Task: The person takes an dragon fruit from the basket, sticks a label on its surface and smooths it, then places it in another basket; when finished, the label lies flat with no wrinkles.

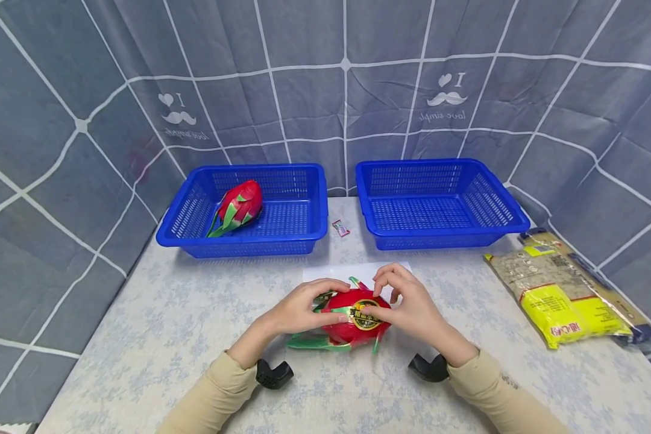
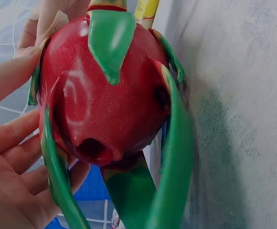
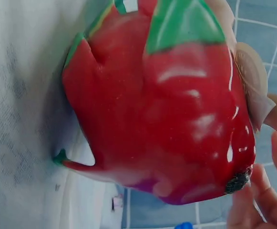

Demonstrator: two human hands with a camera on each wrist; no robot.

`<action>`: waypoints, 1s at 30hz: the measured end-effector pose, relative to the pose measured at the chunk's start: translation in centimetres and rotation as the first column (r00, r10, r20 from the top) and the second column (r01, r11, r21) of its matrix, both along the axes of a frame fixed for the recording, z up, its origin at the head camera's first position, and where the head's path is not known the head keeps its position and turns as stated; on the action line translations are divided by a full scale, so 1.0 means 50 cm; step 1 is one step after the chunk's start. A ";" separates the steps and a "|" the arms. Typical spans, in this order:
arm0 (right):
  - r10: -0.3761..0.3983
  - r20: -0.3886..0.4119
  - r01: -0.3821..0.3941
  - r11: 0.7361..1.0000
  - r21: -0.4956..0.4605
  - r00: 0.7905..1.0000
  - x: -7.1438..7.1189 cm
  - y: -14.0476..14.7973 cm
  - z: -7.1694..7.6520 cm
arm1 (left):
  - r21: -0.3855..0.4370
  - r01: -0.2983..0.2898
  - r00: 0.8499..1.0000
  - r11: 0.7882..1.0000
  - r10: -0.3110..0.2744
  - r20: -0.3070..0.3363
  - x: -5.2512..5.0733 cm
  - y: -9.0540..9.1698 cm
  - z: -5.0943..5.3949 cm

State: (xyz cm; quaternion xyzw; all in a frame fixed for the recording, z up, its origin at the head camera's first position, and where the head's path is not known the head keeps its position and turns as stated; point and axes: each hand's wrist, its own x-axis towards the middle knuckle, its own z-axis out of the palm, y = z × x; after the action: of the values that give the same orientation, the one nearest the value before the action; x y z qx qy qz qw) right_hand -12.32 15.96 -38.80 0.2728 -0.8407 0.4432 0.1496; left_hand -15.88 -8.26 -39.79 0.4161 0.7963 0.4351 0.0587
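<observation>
A red dragon fruit (image 1: pixel 352 331) with green scales lies on its side on the table, between both hands. A round black-and-gold label (image 1: pixel 365 314) is on its upper face; in the right wrist view the label's edge (image 3: pixel 262 112) stands away from the skin. My left hand (image 1: pixel 309 306) grips the fruit from the left, thumb in front and fingers over the back. From the right, my right hand (image 1: pixel 409 307) holds it, thumb on the label and curled fingers at the fruit's top and end. The fruit partly hides the right fingertips in the right wrist view.
A second dragon fruit (image 1: pixel 241 205) lies in the left blue basket (image 1: pixel 249 248). Another blue basket (image 1: pixel 445 240) stands at the back right. Between them is a small wrapped packet (image 1: pixel 340 228). A white sheet (image 1: pixel 317 273) lies behind the fruit; yellow-labelled bags (image 1: pixel 561 295) lie at right.
</observation>
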 end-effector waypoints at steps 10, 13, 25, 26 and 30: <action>0.223 0.222 -0.229 0.973 -0.001 0.949 0.001 0.009 -0.041 | -0.069 -0.140 0.983 0.988 0.147 0.114 0.038 0.037 0.001; 0.249 0.269 -0.252 0.967 -0.026 0.930 0.004 0.007 -0.053 | -0.128 -0.224 0.973 0.966 0.228 0.021 0.047 0.054 -0.007; 0.297 0.262 -0.239 0.943 -0.230 0.918 0.010 -0.009 -0.070 | -0.067 -0.416 0.891 0.907 0.391 -0.233 0.056 0.086 -0.044; 0.295 0.258 -0.238 0.944 -0.230 0.920 0.010 -0.010 -0.071 | -0.061 -0.407 0.896 0.911 0.386 -0.219 0.055 0.085 -0.045; 0.291 0.287 -0.237 0.949 -0.209 0.913 0.011 -0.007 -0.072 | 0.013 -0.261 0.963 0.965 0.262 -0.068 0.042 0.070 -0.040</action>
State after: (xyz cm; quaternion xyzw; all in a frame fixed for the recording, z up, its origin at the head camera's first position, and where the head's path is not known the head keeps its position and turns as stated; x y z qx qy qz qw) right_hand -11.79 15.61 -42.39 0.2965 -0.7681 0.5670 -0.0248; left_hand -13.78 -4.77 -41.80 0.3223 0.8449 0.4260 -0.0277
